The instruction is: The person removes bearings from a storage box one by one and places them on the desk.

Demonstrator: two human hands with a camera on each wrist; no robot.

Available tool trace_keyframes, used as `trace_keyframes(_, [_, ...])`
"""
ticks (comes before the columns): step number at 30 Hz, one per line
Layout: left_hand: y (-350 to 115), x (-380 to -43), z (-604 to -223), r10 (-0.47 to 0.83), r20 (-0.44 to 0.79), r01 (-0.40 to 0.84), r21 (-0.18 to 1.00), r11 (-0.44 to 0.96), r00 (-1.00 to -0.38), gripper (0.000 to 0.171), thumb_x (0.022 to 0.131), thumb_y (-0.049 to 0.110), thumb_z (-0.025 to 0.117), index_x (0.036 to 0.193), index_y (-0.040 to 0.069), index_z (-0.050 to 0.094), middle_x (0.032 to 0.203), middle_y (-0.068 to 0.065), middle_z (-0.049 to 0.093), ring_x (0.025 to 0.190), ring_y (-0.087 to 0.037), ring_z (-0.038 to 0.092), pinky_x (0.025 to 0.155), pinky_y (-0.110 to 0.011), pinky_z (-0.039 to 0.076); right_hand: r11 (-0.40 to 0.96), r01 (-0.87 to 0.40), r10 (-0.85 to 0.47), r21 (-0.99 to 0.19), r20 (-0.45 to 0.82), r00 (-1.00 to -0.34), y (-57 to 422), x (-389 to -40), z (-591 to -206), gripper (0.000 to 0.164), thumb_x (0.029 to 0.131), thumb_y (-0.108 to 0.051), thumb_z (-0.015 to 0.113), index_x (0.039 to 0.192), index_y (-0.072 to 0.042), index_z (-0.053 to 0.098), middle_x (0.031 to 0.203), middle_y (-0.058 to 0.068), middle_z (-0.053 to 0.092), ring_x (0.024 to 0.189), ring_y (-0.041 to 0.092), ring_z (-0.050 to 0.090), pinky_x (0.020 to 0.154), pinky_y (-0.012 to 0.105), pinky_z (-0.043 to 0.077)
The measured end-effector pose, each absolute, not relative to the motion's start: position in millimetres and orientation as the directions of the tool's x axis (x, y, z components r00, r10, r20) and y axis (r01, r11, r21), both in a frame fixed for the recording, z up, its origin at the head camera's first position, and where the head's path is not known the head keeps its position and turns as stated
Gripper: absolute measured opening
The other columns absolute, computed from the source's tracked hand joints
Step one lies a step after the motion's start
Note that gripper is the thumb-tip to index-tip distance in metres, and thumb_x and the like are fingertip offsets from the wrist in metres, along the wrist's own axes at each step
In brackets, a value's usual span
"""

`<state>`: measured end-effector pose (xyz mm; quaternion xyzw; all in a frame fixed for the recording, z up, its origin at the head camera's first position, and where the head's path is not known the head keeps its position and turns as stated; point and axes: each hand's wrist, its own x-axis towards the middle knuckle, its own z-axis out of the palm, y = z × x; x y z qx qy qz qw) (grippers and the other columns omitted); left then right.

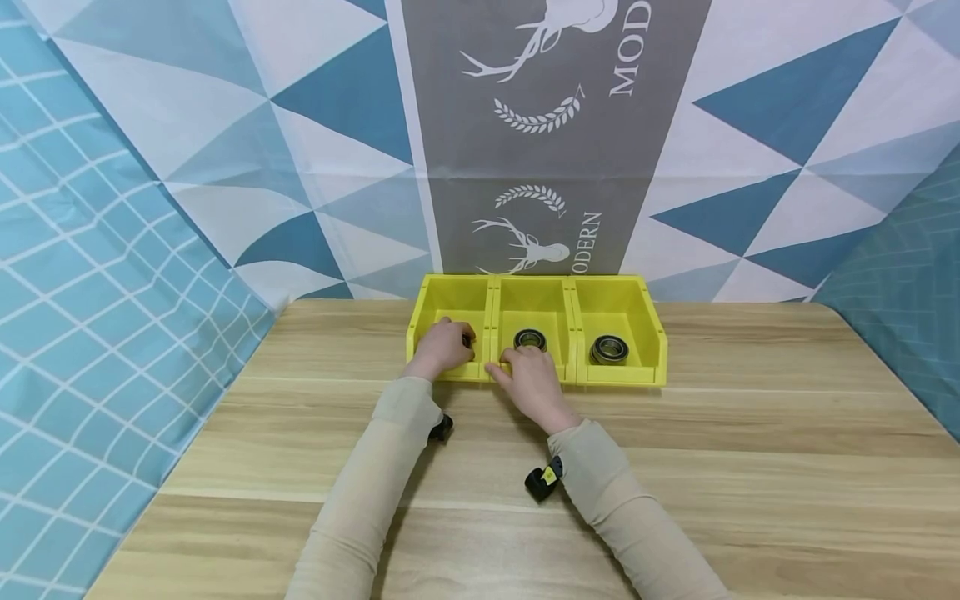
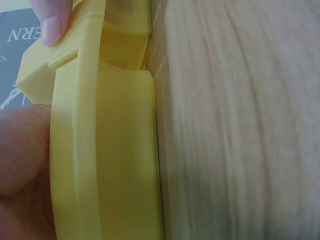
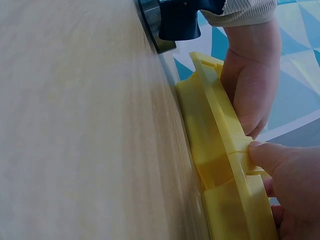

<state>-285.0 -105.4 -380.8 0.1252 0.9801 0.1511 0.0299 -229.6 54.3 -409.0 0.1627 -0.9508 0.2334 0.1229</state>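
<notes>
My left hand [image 1: 444,345] reaches into the left compartment of a yellow three-part bin [image 1: 621,375]. Its curled fingers pinch a dark ball bearing [image 1: 467,340], mostly hidden by the hand. My right hand [image 1: 534,382] lies over the front wall of the middle compartment, its thumb [image 3: 265,152] resting on the rim by the divider. The fingertips are just in front of a second bearing [image 1: 530,337], a black and silver ring lying in that compartment. The right thumb [image 2: 52,29] also shows at the rim in the left wrist view.
A third bearing [image 1: 609,349] lies in the right compartment. The bin stands at the back of a wooden table [image 1: 750,467], close to a patterned backdrop [image 1: 360,200]. Both wrists carry black cameras, one at the right cuff [image 1: 542,482].
</notes>
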Motion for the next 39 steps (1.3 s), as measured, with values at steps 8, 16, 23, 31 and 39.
trace_keyframes(8, [-105,-283,-380,0.251,0.031,0.248,0.317,0.915,-0.968,0.032,0.077,0.015,0.064,0.108,0.010,0.064,0.106,-0.011,0.058,0.096,-0.028,0.053,0.082,-0.039,0.045,0.837,-0.369,-0.257,-0.404,0.304,-0.917,54,-229,-408,0.035,0.089,-0.040,0.053,0.094,-0.007,0.066,0.095,0.010,0.066,0.099,0.031,0.056,0.084,0.044,0.040])
trace_keyframes(16, [-106,-280,-374,0.234,0.069,0.244,0.332,0.911,-0.970,0.032,0.073,0.015,0.069,0.104,0.010,0.064,0.106,-0.013,0.054,0.091,-0.027,0.051,0.075,-0.039,0.047,0.842,-0.360,-0.252,-0.402,0.298,-0.921,55,-229,-409,0.036,0.089,-0.040,0.053,0.094,-0.007,0.066,0.096,0.010,0.066,0.100,0.030,0.056,0.084,0.043,0.040])
trace_keyframes(23, [-106,-275,-370,0.222,0.091,0.240,0.345,0.907,-0.971,0.032,0.073,0.016,0.070,0.103,0.011,0.063,0.107,-0.014,0.051,0.095,-0.029,0.049,0.076,-0.042,0.046,0.840,-0.366,-0.257,-0.401,0.300,-0.919,55,-230,-408,0.037,0.089,-0.040,0.052,0.095,-0.007,0.066,0.096,0.010,0.066,0.099,0.030,0.056,0.085,0.044,0.040])
trace_keyframes(31, [-105,-268,-365,0.214,0.116,0.242,0.349,0.905,-0.970,0.034,0.072,0.015,0.070,0.105,0.012,0.062,0.106,-0.012,0.049,0.094,-0.027,0.048,0.075,-0.041,0.046,0.843,-0.360,-0.256,-0.399,0.291,-0.922,54,-230,-407,0.038,0.089,-0.042,0.052,0.096,-0.007,0.066,0.097,0.010,0.066,0.100,0.030,0.056,0.084,0.042,0.040])
trace_keyframes(39, [-105,-264,-360,0.250,0.131,0.280,0.318,0.906,-0.959,0.036,0.072,0.018,0.072,0.107,0.014,0.062,0.109,-0.012,0.051,0.095,-0.027,0.050,0.074,-0.041,0.047,0.844,-0.355,-0.250,-0.403,0.290,-0.924,54,-229,-407,0.037,0.089,-0.041,0.053,0.096,-0.007,0.066,0.097,0.010,0.066,0.100,0.030,0.056,0.084,0.042,0.040])
